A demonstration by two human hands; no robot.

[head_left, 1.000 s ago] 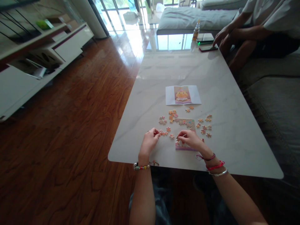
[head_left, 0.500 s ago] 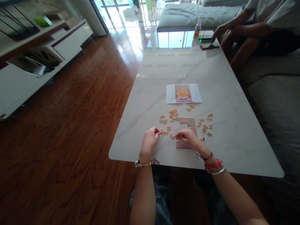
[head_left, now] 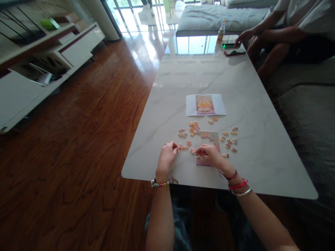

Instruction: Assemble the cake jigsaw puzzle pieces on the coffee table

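A partly assembled jigsaw puzzle [head_left: 214, 138] lies on the table, pieces joined along its top, right side and bottom. Over its lower left part is my right hand [head_left: 210, 154], fingers pinched together at a small puzzle piece [head_left: 193, 151] by the left edge. The hand covers part of the puzzle. My left hand [head_left: 168, 155] rests to the left with thumb and fingers closed, touching the end of a row of loose pieces [head_left: 183, 147]; what is between its fingertips is hidden. Other loose pieces lie above [head_left: 194, 127] and to the right [head_left: 229, 143].
Beyond the puzzle lies a creased sheet [head_left: 205, 104] with a picture of a yellow figure. At the far end of the white table [head_left: 199, 73] stand a bottle [head_left: 221, 33] and a phone [head_left: 235, 52]. A person's hand [head_left: 242, 36] reaches there from the sofa.
Both my hands stay almost where they were, and the pieces look unmoved. The view has shifted very slightly. The seated person's hand at the phone has moved a little left and up.
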